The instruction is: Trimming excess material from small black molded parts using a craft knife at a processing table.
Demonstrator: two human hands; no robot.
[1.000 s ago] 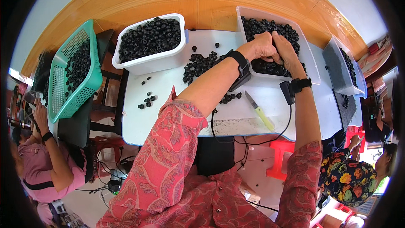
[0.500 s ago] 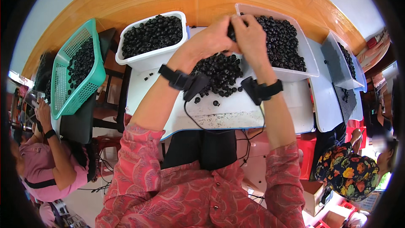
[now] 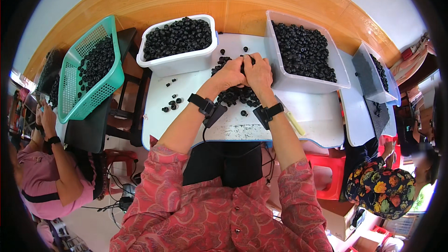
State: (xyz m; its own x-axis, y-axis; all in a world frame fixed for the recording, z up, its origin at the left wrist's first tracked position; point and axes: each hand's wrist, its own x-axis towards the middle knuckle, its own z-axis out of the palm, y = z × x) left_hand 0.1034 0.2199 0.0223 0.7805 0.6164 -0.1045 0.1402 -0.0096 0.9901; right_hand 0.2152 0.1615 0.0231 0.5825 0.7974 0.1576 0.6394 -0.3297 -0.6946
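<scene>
"What's on that table [image 3: 319, 110]?"
"Black parts [image 3: 233, 98], heaped at left hand [image 3: 231, 74] and right hand [image 3: 259, 74]; can't tell their grip. From there: white tub [image 3: 179, 66], ten o'clock; clear bin [image 3: 303, 84], two; orange wall [image 3: 261, 0], twelve."

One green basket [image 3: 103, 89], one white tub [image 3: 182, 64], two translucent bins [image 3: 303, 83], one knife [image 3: 295, 123] and two black wrist straps [image 3: 199, 102] show. Two loose black pieces [image 3: 245, 49] lie behind the heap [image 3: 236, 96], one before it, about seven leftward; the heap's own defy counting. At least two other people [image 3: 56, 182] appear.
</scene>
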